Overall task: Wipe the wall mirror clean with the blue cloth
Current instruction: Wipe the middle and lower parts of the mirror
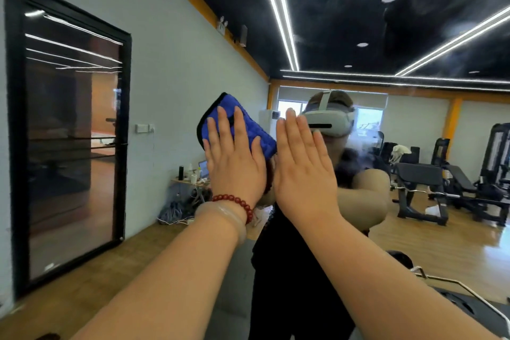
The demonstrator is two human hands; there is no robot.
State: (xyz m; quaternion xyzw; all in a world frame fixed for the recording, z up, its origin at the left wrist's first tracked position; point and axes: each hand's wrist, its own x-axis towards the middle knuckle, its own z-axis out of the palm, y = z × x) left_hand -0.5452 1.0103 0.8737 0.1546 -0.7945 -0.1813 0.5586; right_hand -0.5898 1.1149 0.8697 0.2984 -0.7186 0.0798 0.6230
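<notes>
Head view: straight-fingered left hand [234,165] presses one blue cloth [250,127] to one wall mirror [414,218], right hand [303,174] flat beside.

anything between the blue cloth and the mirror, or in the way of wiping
Nothing between them: the left hand presses the blue cloth flat on the wall mirror. The right hand lies flat on the glass just right of the cloth, in the path of a rightward wipe.

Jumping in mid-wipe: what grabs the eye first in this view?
Two flat hands at centre: the left hand presses the blue cloth against the mirror, the right hand lies bare on the glass beside it. Hazy smears cloud the mirror right of the hands and across its top.
</notes>
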